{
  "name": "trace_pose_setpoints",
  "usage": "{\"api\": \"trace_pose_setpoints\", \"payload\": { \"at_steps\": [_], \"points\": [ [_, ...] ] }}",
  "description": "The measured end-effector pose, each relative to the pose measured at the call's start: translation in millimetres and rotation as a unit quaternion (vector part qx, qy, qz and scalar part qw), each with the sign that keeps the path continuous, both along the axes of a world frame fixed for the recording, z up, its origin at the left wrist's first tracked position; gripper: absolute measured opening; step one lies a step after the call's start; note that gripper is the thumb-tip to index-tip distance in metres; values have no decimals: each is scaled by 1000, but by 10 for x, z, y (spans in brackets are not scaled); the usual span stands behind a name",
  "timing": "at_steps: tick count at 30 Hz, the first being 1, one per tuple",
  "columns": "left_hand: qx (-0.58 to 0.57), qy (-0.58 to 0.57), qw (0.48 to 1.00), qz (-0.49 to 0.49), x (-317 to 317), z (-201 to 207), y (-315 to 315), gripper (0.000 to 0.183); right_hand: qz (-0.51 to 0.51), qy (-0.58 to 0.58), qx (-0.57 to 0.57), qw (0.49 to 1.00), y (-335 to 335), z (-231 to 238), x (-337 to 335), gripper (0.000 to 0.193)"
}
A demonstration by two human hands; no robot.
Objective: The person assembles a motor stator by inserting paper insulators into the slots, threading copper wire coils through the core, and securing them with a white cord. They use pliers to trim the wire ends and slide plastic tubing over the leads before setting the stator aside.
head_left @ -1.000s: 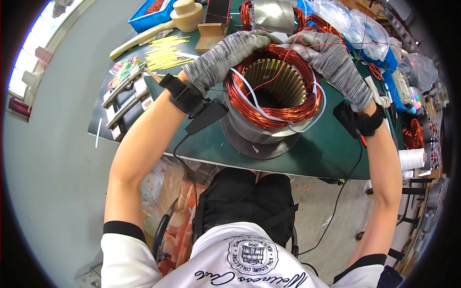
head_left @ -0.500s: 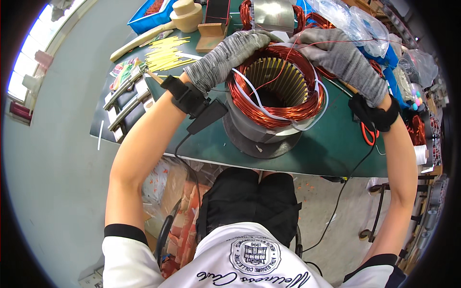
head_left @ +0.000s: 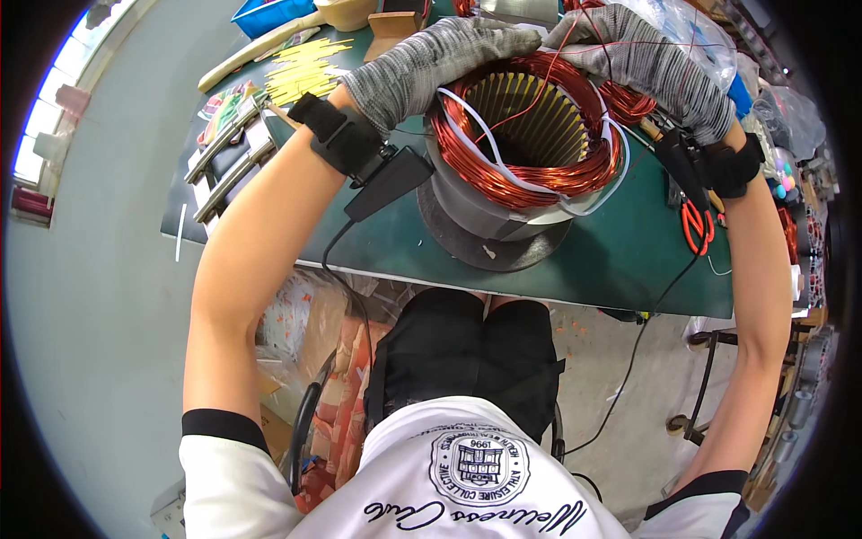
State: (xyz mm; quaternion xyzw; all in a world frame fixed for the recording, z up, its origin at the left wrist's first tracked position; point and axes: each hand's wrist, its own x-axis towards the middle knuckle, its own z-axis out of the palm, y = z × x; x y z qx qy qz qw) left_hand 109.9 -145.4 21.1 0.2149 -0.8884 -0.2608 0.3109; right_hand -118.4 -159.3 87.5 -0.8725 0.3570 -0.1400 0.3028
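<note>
A motor stator with a grey metal body stands on a dark round base in front of me. Its upper end carries a thick ring of copper windings, crossed by white sleeving; yellow slot liners show inside the bore. My left hand, in a striped grey glove, reaches over the ring's far left side, fingers stretched out together. Across from it my right hand, gloved alike, is bent at the far right rim, fingertips pinched where a thin copper wire passes. The left fingertips' underside is hidden.
Metal bars, yellow strips and a wooden mallet lie on the green table at left. Red-handled scissors lie at right, near more copper coils. Cables hang from both wrist straps.
The view has shifted, so table and stator sit higher in the picture. Both hands stay at the ring's far rim. A white piece seen between them earlier no longer shows.
</note>
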Motion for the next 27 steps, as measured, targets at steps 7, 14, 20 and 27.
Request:
{"api": "trace_pose_setpoints", "payload": {
  "at_steps": [7,14,20,27],
  "points": [
    [51,142,988,16,-145,-65,-90,34,-23,-77,86,993,75,-13,113,12],
    [280,164,946,-25,-12,-36,-41,31,99,62,-223,968,169,211,289,14],
    [375,156,913,17,-51,15,-46,26,0,154,-309,939,288,163,375,12],
    [392,220,892,-36,-12,-106,-80,27,49,47,-167,984,107,12,206,12]
  ]
}}
